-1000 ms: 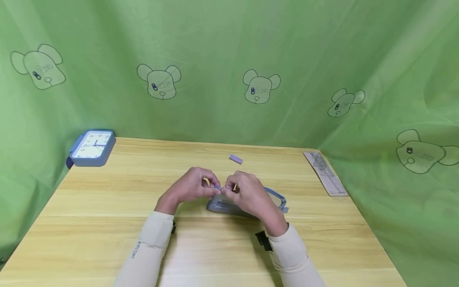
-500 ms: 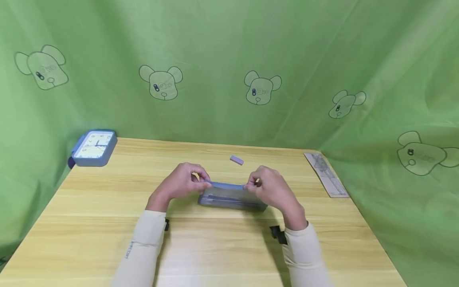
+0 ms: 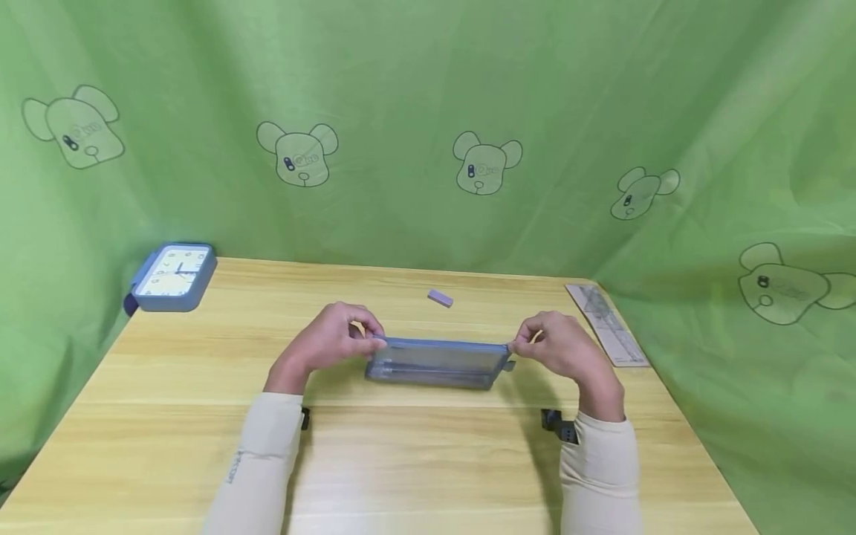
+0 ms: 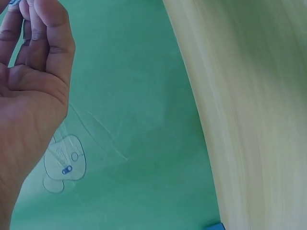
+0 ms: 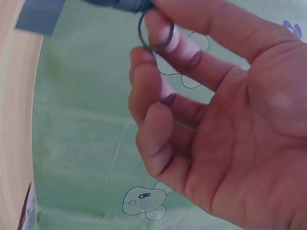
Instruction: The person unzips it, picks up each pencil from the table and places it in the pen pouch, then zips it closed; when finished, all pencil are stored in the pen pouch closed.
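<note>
A see-through grey pencil case (image 3: 438,364) with a blue zipper edge stands on the table, its zipper side up. My left hand (image 3: 331,338) pinches its upper left corner between thumb and fingers. At the other end of the zipper, my right hand (image 3: 560,345) pinches the zipper pull. In the right wrist view a dark pull ring (image 5: 140,31) shows at the fingertips, beside a grey tab (image 5: 41,17) on the case's end. The zipper line looks straight and closed along the top. In the left wrist view my left hand (image 4: 36,91) hides most of what it holds.
Behind the case lies a small purple eraser (image 3: 440,298). A blue clock (image 3: 175,276) sits at the table's far left corner. Flat rulers in a packet (image 3: 607,325) lie along the right edge. Green curtain (image 3: 401,89) encloses the wooden table (image 3: 401,461).
My right hand has slid from beside the left hand to the right end, drawing the zipper closed. The left hand has moved slightly left.
</note>
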Available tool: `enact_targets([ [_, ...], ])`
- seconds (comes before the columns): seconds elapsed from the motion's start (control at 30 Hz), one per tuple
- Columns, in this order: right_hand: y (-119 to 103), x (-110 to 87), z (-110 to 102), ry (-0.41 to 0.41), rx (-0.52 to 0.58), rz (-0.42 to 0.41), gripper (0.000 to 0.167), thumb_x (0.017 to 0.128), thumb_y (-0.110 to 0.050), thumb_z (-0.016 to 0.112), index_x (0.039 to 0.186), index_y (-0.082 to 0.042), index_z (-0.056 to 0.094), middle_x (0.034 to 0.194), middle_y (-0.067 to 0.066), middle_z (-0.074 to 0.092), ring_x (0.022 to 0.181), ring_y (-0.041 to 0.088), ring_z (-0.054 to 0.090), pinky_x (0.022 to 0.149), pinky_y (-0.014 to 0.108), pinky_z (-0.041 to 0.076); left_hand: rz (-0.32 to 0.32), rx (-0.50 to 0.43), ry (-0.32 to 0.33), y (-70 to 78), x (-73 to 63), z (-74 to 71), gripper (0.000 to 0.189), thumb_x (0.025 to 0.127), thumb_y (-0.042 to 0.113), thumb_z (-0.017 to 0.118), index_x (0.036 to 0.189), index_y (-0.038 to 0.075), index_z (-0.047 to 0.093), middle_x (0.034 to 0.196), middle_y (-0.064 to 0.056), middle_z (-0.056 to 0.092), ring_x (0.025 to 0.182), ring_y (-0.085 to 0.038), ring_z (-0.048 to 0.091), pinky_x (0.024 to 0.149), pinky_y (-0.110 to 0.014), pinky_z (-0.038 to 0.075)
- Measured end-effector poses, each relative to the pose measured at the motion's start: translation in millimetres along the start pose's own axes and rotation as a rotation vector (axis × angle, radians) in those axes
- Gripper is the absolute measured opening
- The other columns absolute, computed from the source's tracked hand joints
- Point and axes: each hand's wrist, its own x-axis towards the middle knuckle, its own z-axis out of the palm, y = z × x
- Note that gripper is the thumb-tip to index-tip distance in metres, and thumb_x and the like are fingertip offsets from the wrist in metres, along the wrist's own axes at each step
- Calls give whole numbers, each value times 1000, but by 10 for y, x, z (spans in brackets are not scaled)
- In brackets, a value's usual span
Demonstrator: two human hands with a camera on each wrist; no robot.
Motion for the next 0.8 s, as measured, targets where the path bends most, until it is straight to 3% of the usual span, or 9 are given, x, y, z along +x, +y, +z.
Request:
enact_targets([
  [0.1,-7,33,68,-19,5,-5,18,95,-21,79,79,-14,73,102,9,79,77,17,58,66,31,46,-14,20,-10,-13,-23,-11,5,94,12,83,96,9,80,91,-4,73,75,-27,75,71,-27,57],
  [0.3,-59,100,200,-31,3,-23,17,95,-18,77,79,-15,70,98,8,79,77,18,61,67,32,48,-46,45,-8,-25,-89,-75,5,95,11,82,96,7,79,90,-4,71,76,-30,75,69,-27,56],
  [0.43,-115,151,278,-4,-7,-56,13,94,-17,78,86,-13,68,101,10,76,93,28,69,83,46,57,-58,59,-15,-29,-108,-117,5,95,12,82,97,9,79,92,-5,73,76,-27,74,71,-28,57],
  [0.5,-157,183,321,11,-8,-89,11,94,-16,79,93,-11,69,105,13,75,102,33,70,92,54,57,-62,64,-13,-22,-115,-140,4,95,12,82,97,9,80,93,-6,73,76,-29,75,72,-29,58],
  [0.6,-218,218,360,5,-16,-140,16,94,-14,81,104,-8,71,109,14,75,107,35,70,97,57,56,-53,62,-12,-21,-99,-147,6,94,11,83,98,8,80,94,-7,74,78,-32,75,73,-31,61],
  [0.8,-209,232,295,-30,-83,-210,23,93,-10,82,114,-6,74,115,14,76,111,37,71,98,58,58,1,19,3,-41,75,47,7,94,9,83,99,4,80,93,-9,73,79,-31,76,72,-27,62],
])
